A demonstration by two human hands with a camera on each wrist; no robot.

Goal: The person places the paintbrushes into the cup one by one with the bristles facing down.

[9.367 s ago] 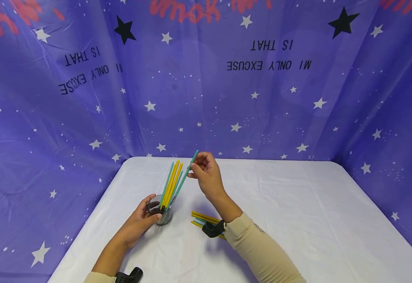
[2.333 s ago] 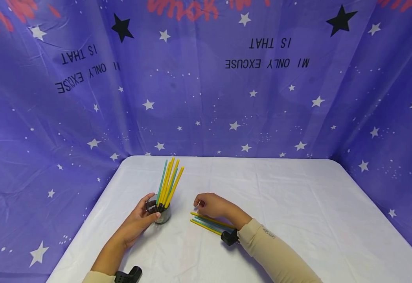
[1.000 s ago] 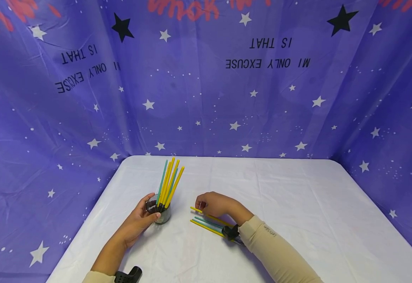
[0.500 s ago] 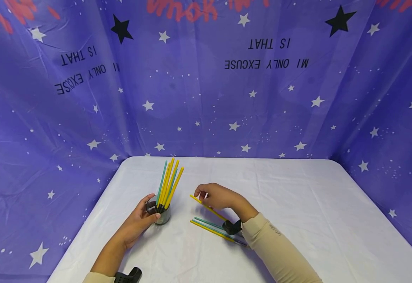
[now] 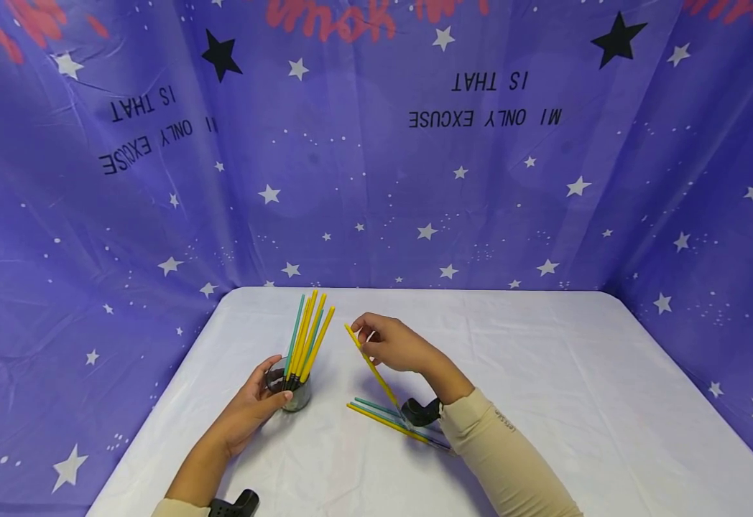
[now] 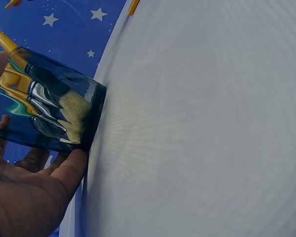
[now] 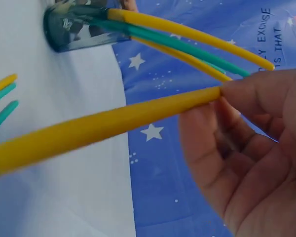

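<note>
My left hand [image 5: 250, 407] grips a clear drinking glass [image 5: 299, 401] at the left of the table. Several yellow and teal paintbrushes [image 5: 312, 341] stand in it, leaning right; the left wrist view shows their pale bristles [image 6: 75, 111] at the bottom. Between thumb and fingers, my right hand [image 5: 399, 343] pinches a yellow paintbrush [image 5: 374, 370] near its handle end. That brush slants down to the right, with its lower end partly behind the wrist camera. Below it, a few yellow and teal paintbrushes [image 5: 383, 419] lie on the table, their bristle ends partly hidden by the right wrist.
A white cloth covers the table [image 5: 544, 380]. Purple curtains [image 5: 376, 179] with stars and lettering hang behind it and along both sides. Black wrist cameras [image 5: 420, 412] sit on both wrists.
A teal brush was in my right hand at the glass; later that hand reached the loose brushes. It has now lifted a yellow one and tilted it up. The left hand stays on the glass.
</note>
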